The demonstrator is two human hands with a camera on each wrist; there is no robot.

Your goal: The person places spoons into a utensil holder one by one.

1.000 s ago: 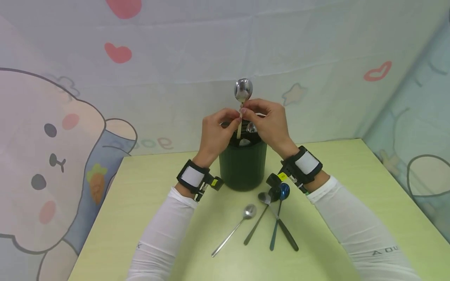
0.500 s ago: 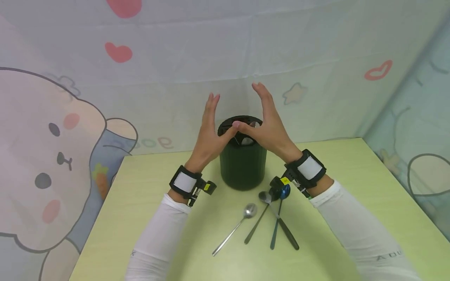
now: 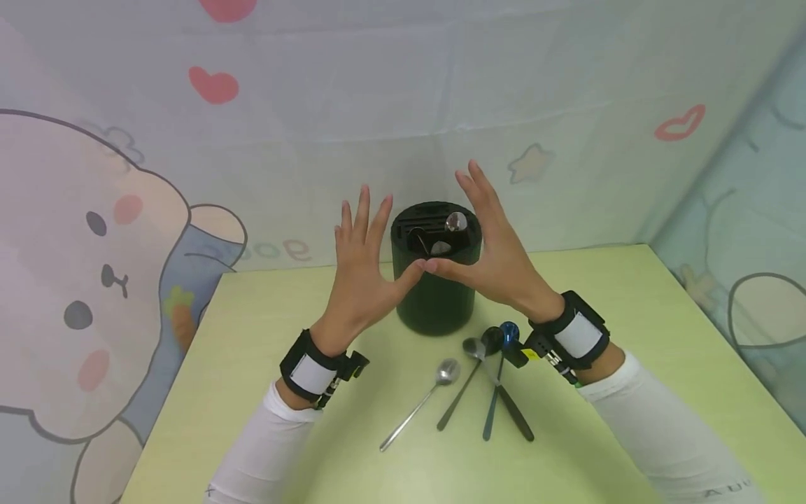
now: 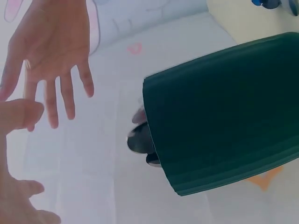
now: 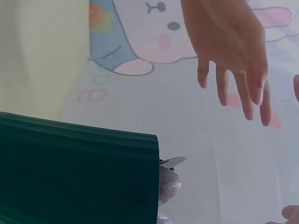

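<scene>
Framing a dark green holder point(image 3: 436, 290) from either side, the person's left hand point(image 3: 362, 269) and right hand point(image 3: 494, 248) were raised with fingers straight and spread, each grip fully loose and holding nothing. The two thumb tips met, or very nearly met, in front of the holder's rim, while the palms faced each other across it. The holder stood upright on the pale green counter point(image 3: 252, 350), near the far edge and close to the cartoon-printed backdrop point(image 3: 94, 245). Spoon bowls point(image 3: 455, 222) showed inside its slotted top; the wrist views caught those same bowls poking past the rim point(image 4: 142, 135) point(image 5: 169, 179). Nearer the person, on the counter, lay a silver spoon point(image 3: 418, 409), and just beside it a dark spoon point(image 3: 462, 392), a blue spoon point(image 3: 497, 385) and a further dark utensil crossing over one another. Black bands with white patches point(image 3: 311, 371) wrapped both wrists, above white sleeves point(image 3: 667, 441). Neither hand touched the spoons on the counter.
</scene>
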